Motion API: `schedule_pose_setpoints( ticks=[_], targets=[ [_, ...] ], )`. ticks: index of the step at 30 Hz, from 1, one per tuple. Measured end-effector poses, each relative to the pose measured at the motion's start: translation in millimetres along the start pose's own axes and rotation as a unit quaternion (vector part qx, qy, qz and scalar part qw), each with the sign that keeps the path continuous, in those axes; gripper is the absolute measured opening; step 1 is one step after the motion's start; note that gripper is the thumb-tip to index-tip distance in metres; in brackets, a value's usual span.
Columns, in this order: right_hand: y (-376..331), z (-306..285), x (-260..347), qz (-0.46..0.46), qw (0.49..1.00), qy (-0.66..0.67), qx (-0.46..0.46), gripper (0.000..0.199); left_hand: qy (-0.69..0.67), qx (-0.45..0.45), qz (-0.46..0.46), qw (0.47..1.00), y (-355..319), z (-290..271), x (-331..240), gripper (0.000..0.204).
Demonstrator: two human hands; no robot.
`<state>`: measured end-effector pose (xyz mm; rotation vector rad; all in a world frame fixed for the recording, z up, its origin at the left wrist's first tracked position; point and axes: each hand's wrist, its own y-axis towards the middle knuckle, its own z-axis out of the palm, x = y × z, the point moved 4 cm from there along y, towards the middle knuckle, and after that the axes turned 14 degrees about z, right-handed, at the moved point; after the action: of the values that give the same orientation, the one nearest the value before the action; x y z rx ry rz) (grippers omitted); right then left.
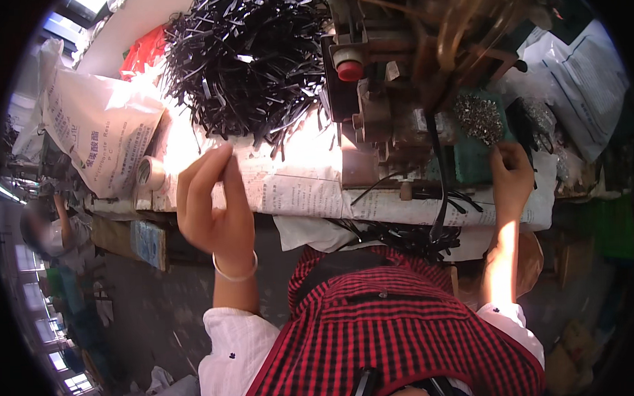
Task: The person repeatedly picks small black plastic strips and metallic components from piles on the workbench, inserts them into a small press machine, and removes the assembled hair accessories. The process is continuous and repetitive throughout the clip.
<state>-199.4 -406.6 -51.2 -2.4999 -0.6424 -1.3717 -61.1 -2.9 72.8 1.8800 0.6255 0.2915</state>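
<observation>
My left hand [216,205] is raised at the near edge of a big heap of black strips [246,68], thin and flat like cable ties or cut straps. Its fingertips and thumb come together in a pinch; whatever lies between them is too small to make out. On the right, my right hand [512,177] is at the edge of a green tray [469,163], just beside a pile of small shiny metal pieces [479,118]. Thumb and forefinger are curled together there, and I cannot see what they hold. Between both hands stands a bench machine [398,125].
The machine carries a red push button [349,71]. A white printed sack [108,125] and a tape roll [150,173] sit at left. More black strips [409,240] hang at the bench's front edge, near my checked apron [377,321]. Clear plastic bags [582,84] lie at right.
</observation>
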Motion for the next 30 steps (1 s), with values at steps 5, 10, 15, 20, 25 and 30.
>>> schedule_pose_setpoints(
  ticks=[5,10,15,20,25,30],
  targets=[
    [-2.9,31.9,43.1,-0.114,0.993,0.023,0.022,0.016,0.041,0.168,0.072,0.982,-19.9,101.3,56.0,0.007],
    [2.6,15.8,-0.6,-0.091,0.996,-0.017,-0.008,0.015,0.191,0.318,0.055,0.927,-100.1,195.8,108.4,0.011],
    [-12.9,-38.3,-53.9,-0.072,0.993,-0.007,-0.088,0.015,0.104,0.325,0.041,0.939,-106.0,127.9,117.6,0.016],
    [-30.9,-26.5,-12.5,-0.077,0.991,0.106,-0.032,0.015,0.058,0.41,-0.021,0.91,-100.3,103.3,120.6,0.036],
    [-36.7,30.2,114.5,-0.285,0.947,0.137,0.05,0.011,-0.24,0.401,-0.322,0.824,-105.8,112.0,130.8,0.028],
    [-40.5,60.1,122.5,-0.212,0.941,0.256,0.071,0.018,-0.469,0.163,-0.392,0.774,-102.8,115.2,88.5,0.023]
  ],
)
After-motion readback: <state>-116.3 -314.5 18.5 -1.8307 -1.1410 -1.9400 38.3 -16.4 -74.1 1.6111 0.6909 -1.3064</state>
